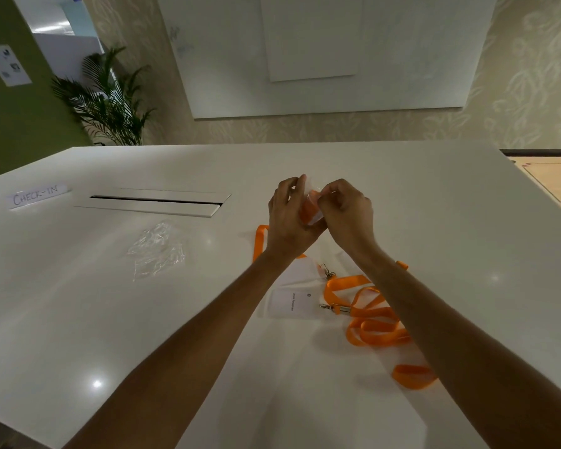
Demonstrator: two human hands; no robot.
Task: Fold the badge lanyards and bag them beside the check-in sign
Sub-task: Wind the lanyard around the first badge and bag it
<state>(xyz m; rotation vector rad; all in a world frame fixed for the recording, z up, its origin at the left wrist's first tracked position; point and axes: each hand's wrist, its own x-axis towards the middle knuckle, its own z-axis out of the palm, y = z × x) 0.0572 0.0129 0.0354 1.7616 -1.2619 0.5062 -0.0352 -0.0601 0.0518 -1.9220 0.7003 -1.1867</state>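
My left hand (287,218) and my right hand (347,212) meet above the white table (110,319), both pinching a small clear bag with a folded orange lanyard (309,212) and a white card inside. Loose orange lanyards (374,322) lie tangled under my right forearm, clipped to white badge cards (290,303). Another orange strap (259,241) shows left of my left wrist. A crumpled empty clear bag (156,249) lies to the left. The handwritten CHECK-IN sign (37,196) stands at the far left of the table.
A cable slot with a raised flap (156,200) sits between the sign and my hands. A potted palm (106,102) stands behind the table's far left corner. A whiteboard (321,53) hangs on the wall beyond. A wooden game board (554,186) sits at the right.
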